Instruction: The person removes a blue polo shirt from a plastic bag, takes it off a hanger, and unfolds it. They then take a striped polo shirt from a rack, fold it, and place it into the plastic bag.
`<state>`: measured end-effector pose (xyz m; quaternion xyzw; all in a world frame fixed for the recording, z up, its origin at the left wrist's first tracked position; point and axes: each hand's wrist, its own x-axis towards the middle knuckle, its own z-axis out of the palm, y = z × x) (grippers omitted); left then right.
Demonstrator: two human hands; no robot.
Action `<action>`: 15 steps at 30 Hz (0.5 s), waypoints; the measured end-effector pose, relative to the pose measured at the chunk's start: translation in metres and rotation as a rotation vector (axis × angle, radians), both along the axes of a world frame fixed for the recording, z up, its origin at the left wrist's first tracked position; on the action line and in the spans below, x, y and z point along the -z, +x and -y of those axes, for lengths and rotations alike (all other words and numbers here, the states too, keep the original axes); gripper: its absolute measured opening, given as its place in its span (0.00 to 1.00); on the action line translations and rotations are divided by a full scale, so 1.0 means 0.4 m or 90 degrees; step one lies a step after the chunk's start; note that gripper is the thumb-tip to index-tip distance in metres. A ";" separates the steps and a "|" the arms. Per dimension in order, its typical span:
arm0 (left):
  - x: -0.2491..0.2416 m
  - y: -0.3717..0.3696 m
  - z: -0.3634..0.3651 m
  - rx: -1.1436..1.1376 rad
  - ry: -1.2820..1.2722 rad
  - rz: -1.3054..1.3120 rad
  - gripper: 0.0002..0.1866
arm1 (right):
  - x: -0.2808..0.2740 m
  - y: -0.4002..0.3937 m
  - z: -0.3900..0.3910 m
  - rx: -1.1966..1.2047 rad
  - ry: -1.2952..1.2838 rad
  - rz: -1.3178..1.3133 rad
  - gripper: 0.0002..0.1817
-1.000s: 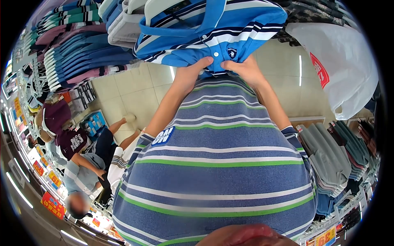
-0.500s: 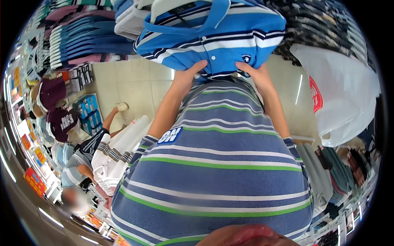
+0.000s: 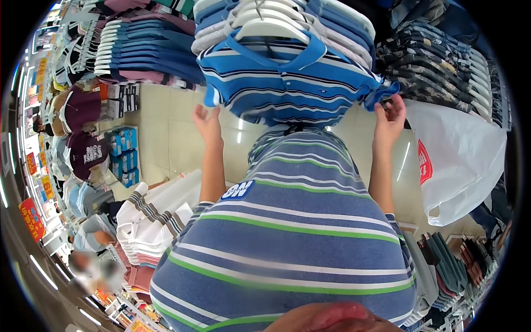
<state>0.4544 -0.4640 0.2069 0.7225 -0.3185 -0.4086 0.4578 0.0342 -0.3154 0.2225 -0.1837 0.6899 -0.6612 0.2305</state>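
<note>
A blue polo shirt (image 3: 301, 88) with white and dark stripes hangs on a white hanger (image 3: 271, 29) in front of me, its collar and buttons facing up. My left hand (image 3: 208, 123) is open just below the sleeve on the left, fingers apart and holding nothing. On the other side, my right hand (image 3: 390, 117) has its thumb and curled fingers at the cuff of the shirt's other sleeve (image 3: 376, 95), which is bunched and stretched out toward it.
More shirts on white hangers (image 3: 354, 33) line up behind the polo. Dark patterned shirts (image 3: 431, 69) hang at right, above a white plastic bag (image 3: 459, 166). To the left are blue garments (image 3: 157, 50), blue boxes (image 3: 123, 149) and white shirts (image 3: 149, 218). People (image 3: 94, 271) stand at lower left.
My hands have let go of the shirt's front hem area and spread apart to the two sleeves. The shirt now hangs lower and flatter, with more of the rack showing behind it.
</note>
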 end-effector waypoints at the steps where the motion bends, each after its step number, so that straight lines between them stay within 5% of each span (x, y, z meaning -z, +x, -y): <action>1: -0.035 -0.027 0.021 0.091 -0.133 0.158 0.33 | -0.028 0.019 0.019 0.027 -0.001 -0.125 0.29; 3: -0.129 -0.093 0.070 0.221 -0.367 0.375 0.33 | -0.130 0.070 0.067 0.042 -0.003 -0.373 0.29; 7: -0.273 -0.220 0.167 0.357 -0.728 0.560 0.24 | -0.223 0.187 0.144 -0.098 -0.109 -0.431 0.12; 11: -0.324 -0.307 0.177 0.569 -0.852 0.539 0.17 | -0.221 0.292 0.213 -0.311 -0.032 -0.230 0.12; 15: -0.295 -0.339 0.184 0.718 -0.708 0.601 0.12 | -0.177 0.322 0.268 -0.320 0.057 -0.144 0.17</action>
